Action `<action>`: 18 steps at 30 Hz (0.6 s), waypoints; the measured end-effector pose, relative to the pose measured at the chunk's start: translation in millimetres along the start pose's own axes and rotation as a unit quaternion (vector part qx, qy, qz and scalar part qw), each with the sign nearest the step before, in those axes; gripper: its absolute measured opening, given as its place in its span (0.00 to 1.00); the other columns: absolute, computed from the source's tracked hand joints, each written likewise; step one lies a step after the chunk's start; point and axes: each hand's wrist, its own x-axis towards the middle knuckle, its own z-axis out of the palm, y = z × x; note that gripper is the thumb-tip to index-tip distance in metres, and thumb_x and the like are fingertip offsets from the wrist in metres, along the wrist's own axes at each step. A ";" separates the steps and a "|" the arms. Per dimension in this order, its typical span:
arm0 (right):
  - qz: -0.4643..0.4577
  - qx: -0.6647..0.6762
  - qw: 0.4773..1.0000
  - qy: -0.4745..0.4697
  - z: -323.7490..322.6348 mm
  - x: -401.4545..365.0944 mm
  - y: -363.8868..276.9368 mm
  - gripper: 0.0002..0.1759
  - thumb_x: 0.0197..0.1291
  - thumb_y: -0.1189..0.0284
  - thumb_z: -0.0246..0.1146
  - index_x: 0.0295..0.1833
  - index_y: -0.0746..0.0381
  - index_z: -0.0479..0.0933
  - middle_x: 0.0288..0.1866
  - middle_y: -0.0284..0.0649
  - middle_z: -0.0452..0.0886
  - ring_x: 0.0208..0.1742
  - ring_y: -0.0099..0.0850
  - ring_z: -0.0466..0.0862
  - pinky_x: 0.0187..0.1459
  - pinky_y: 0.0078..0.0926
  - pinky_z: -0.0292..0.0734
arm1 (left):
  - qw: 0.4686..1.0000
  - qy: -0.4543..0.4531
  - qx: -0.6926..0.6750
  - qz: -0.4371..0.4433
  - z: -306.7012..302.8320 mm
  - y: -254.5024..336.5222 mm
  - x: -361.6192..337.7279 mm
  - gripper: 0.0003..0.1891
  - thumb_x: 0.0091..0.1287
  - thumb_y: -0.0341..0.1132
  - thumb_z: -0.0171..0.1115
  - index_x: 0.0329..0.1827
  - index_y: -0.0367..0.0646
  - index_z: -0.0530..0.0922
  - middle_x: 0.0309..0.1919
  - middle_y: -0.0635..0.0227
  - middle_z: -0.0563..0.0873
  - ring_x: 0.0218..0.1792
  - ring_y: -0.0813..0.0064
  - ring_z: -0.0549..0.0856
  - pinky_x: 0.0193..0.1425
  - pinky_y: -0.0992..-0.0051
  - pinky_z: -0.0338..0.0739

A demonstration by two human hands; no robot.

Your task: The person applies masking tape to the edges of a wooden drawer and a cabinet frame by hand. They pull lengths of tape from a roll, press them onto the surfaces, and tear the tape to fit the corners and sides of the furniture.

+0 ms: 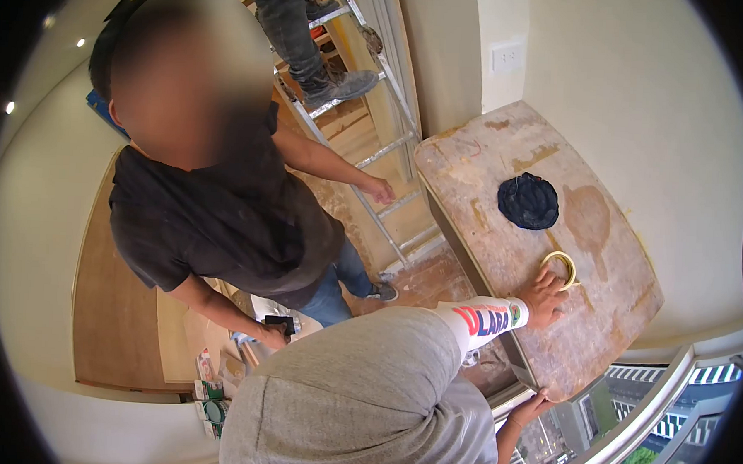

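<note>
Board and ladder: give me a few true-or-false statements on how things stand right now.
1. The left hand touches the tape roll on the board. True.
2. The dark cloth lies on the floor. False: it lies on the board.
3. A co-worker's hand is on the ladder. True.
4. Nobody is on the ladder. False: a boot stands on a rung.
5. The right hand holds the tape roll. False: it is at the board's near edge.

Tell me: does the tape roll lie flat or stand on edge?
Flat. The tape roll rests on the board, ring opening facing up.
</note>
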 end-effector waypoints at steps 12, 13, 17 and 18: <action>0.011 -0.011 1.000 0.006 -0.5 -0.6 -4.1 0.43 0.75 0.58 0.60 0.83 0.68 0.49 0.80 0.51 0.61 0.75 0.40 0.66 0.77 0.38 0.56 | 1.000 0.007 -0.001 0.004 4.4 -2.0 -0.5 0.29 0.65 0.51 0.65 0.64 0.42 0.79 0.62 0.54 0.75 0.71 0.52 0.66 0.84 0.44 0.39; 0.011 -0.016 1.000 0.004 -1.8 -0.2 -2.3 0.43 0.75 0.58 0.60 0.83 0.68 0.49 0.79 0.51 0.62 0.75 0.40 0.66 0.77 0.38 0.56 | 1.000 0.007 -0.002 0.005 4.0 -2.2 -0.4 0.29 0.65 0.51 0.65 0.64 0.42 0.79 0.62 0.54 0.75 0.71 0.52 0.66 0.84 0.44 0.39; -0.001 -0.023 1.000 -0.002 -6.5 2.8 7.6 0.43 0.75 0.57 0.60 0.83 0.68 0.49 0.79 0.52 0.62 0.74 0.40 0.66 0.77 0.38 0.56 | 1.000 0.006 -0.004 0.004 6.0 -3.5 0.1 0.29 0.65 0.51 0.66 0.63 0.42 0.79 0.62 0.54 0.75 0.71 0.51 0.66 0.84 0.44 0.38; -0.002 -0.022 1.000 -0.003 -6.0 2.6 6.8 0.43 0.75 0.57 0.60 0.82 0.68 0.49 0.79 0.52 0.62 0.74 0.39 0.66 0.77 0.38 0.56 | 1.000 0.009 -0.004 0.003 7.1 -3.8 0.2 0.28 0.65 0.51 0.65 0.63 0.42 0.79 0.62 0.54 0.75 0.71 0.51 0.66 0.84 0.44 0.38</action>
